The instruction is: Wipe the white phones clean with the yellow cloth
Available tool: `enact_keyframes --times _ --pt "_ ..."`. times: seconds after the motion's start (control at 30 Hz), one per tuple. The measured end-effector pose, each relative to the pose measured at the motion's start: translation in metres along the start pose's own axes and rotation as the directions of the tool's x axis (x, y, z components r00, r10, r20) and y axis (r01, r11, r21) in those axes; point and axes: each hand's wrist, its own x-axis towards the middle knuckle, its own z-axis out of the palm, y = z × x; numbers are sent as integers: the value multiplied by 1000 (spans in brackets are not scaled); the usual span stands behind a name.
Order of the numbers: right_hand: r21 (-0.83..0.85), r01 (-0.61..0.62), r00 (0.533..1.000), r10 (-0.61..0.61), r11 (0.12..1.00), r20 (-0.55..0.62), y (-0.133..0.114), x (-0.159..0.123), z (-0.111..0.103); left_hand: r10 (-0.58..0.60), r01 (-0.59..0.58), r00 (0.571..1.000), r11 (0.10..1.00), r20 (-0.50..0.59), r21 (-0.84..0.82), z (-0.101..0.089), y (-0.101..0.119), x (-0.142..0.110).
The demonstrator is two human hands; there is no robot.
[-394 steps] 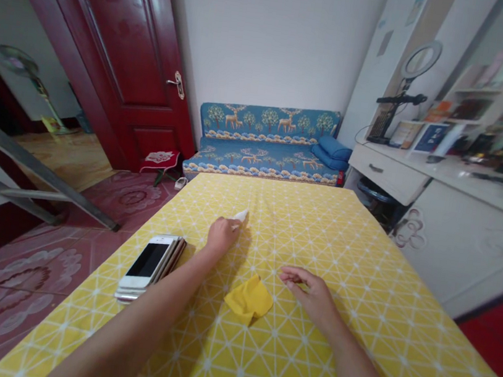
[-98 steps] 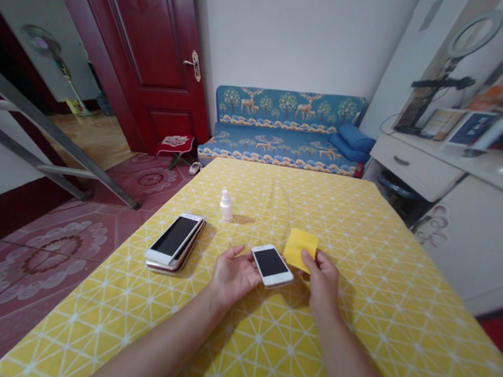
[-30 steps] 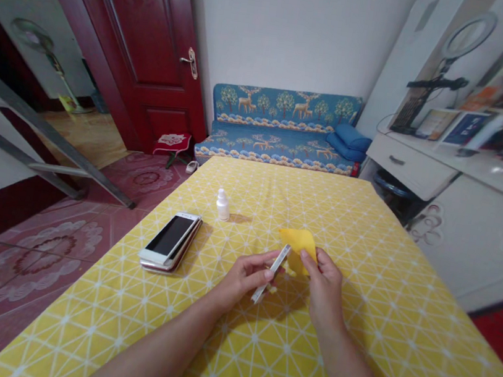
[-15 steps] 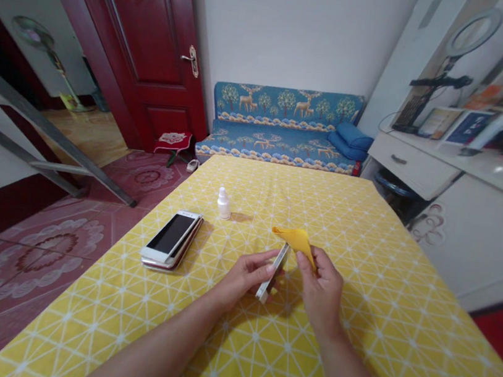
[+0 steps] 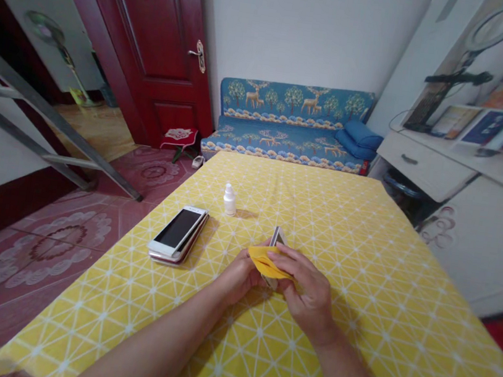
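Now pressing the yellow cloth [image 5: 264,261] across the phone [image 5: 279,237], no longer apart, in the fingers of the right hand [image 5: 312,294]; gripping the phone above the counter [image 5: 344,226] with the left hand [image 5: 235,278]; probably wiping.

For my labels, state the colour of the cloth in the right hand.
The cloth is plain yellow, best seen in the head view.

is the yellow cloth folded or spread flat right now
Folded, not flat: the yellow cloth is bent over and creased against the phone, with the right hand gripping the cloth. Its underside is hidden.
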Motion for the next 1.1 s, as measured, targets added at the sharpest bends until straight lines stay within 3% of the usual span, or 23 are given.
enact_keyframes --times 0.23,0.37,0.6,1.1 --pt "11 173 980 -173 985 94 -2 -1 1 54 -64 997 981 -55 -183 0 4 3" --pt "13 226 966 -226 974 122 -2 -2 4 -41 22 997 965 -69 -261 0 7 0" --pt "-29 221 968 -216 975 129 0 -2 4 -202 177 979 904 -26 -389 0 13 -1" --pt "-173 111 994 -109 979 20 14 -3 -1 49 -57 998 929 -31 -366 -10 15 3"
